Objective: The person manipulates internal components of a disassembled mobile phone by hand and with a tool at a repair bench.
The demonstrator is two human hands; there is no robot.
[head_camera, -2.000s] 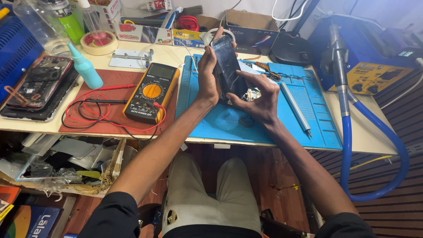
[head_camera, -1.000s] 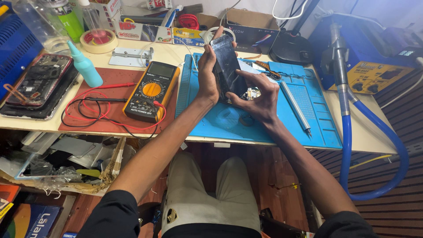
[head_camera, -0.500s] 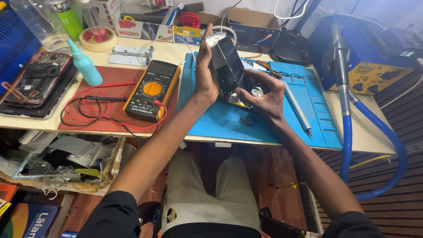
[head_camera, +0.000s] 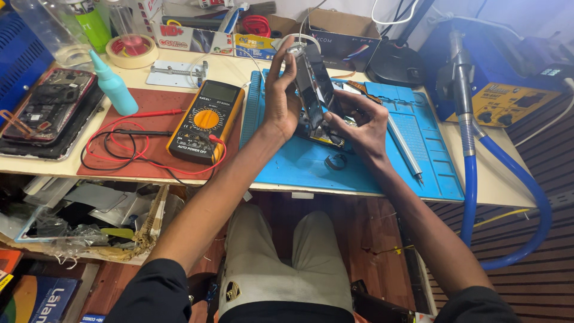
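Note:
A dark smartphone (head_camera: 315, 90) is held upright on edge above the blue work mat (head_camera: 299, 164). My left hand (head_camera: 280, 96) grips its left side and top, fingers wrapped round the frame. Against the phone's lower right side, my right hand (head_camera: 359, 125) pinches it with thumb and fingers. Under the phone lies a flat phone part (head_camera: 323, 139) on the mat. A small black ring (head_camera: 336, 161) rests on the mat just below my right hand.
A yellow multimeter (head_camera: 204, 122) with red and black leads lies on a red mat (head_camera: 128, 164) to the left. Opened phones (head_camera: 45, 110), a teal squeeze bottle (head_camera: 110, 84) and a tape roll (head_camera: 131, 51) sit further left. A metal tool (head_camera: 405, 149) lies right; a blue station (head_camera: 508, 84) with hose beyond.
Both hands have lifted the phone slightly and turned it more edge-on. My right hand has shifted from below the phone up to its lower side.

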